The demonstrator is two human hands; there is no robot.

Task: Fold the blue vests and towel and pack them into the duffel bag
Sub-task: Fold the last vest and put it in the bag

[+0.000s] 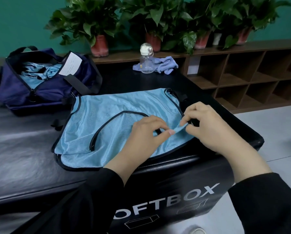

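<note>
A light blue mesh vest (107, 119) with black trim lies spread flat on the black padded box (183, 169). My left hand (144, 132) and my right hand (207, 125) both pinch a shoulder strap of the vest near its right edge. The navy duffel bag (45, 88) stands open at the back left, with blue vest fabric (38, 71) bunched inside it. A crumpled blue towel (165, 64) lies at the far end of the box.
A clear water bottle (146, 59) with a white cap stands in front of the towel. Potted plants (99, 43) line a wooden shelf (242, 71) with open cubbies at the back right. A grey floor (279, 125) lies to the right.
</note>
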